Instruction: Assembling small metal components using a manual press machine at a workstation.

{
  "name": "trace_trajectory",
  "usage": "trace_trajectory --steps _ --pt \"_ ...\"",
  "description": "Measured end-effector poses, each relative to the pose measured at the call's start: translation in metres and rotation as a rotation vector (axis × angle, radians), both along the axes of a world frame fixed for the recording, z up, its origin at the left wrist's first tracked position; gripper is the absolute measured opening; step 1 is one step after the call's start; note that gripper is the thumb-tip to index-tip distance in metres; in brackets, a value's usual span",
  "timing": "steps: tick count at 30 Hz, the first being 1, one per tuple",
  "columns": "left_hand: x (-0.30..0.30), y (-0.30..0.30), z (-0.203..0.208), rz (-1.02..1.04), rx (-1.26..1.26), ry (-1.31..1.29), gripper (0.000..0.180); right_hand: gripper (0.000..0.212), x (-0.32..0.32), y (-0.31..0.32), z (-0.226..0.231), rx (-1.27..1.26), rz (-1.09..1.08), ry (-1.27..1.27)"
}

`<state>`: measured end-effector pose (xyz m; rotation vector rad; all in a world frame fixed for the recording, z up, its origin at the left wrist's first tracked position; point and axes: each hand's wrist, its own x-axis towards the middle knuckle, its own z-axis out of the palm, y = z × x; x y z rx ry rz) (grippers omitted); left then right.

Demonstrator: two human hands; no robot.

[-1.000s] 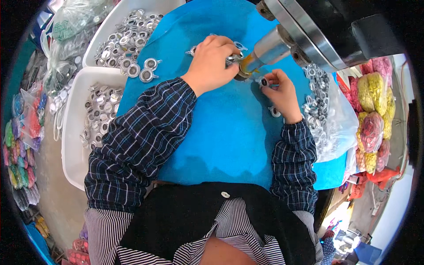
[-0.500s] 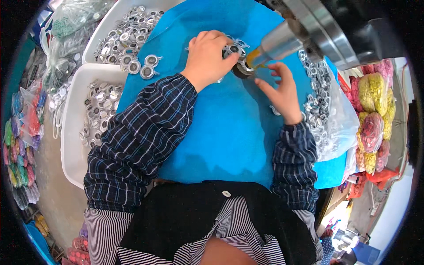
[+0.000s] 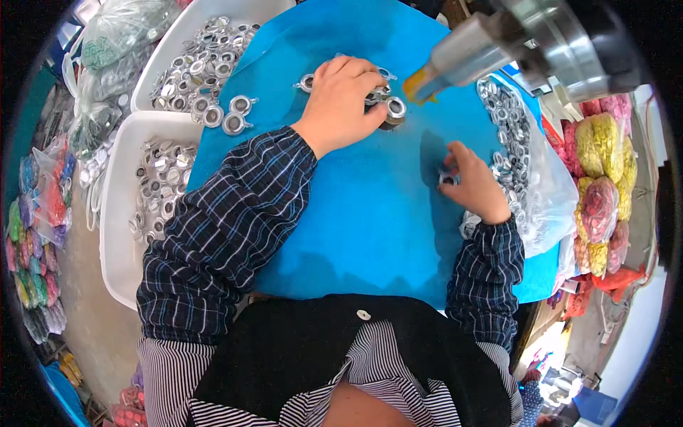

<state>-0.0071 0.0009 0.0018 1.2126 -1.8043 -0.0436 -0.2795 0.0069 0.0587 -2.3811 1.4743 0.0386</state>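
Note:
Below and left of the machine's metal ram (image 3: 466,53), my left hand (image 3: 341,99) bends over a few small silver rings with dark centres. Its thumb and fingers close around one, partly hidden under the fingertips. Beside the thumb, another silver ring (image 3: 395,108) sits on a small dark round base. The ram's yellow-smeared tip (image 3: 420,87) stands apart from that ring, up and to the right. My right hand (image 3: 475,183) is lower on the blue cloth (image 3: 356,213), thumb and fingers curled around a small ring piece (image 3: 447,176).
Two white bins (image 3: 117,206) of silver pieces stand at the left. Two loose silver rings (image 3: 233,122) lie beside them on the cloth. More rings (image 3: 506,121) are heaped at the right by a clear plastic bag (image 3: 548,206). Bagged yellow and pink goods (image 3: 597,153) sit beyond.
My right hand has moved down and toward me, from beside the ram tip to the loose ring piece. The ram has risen off the ring. My left hand stays nearly in place.

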Motion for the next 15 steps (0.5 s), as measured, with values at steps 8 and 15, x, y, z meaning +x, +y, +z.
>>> trace_trajectory --steps 8,15 --pt "-0.007 0.001 -0.002 0.029 0.004 -0.067 0.032 0.069 0.05 -0.025 -0.039 0.0 -0.139 -0.91" --pt "0.007 -0.003 -0.003 0.142 0.098 0.093 0.03 0.075 0.093 -0.03 -0.046 -0.029 0.055 -1.058"
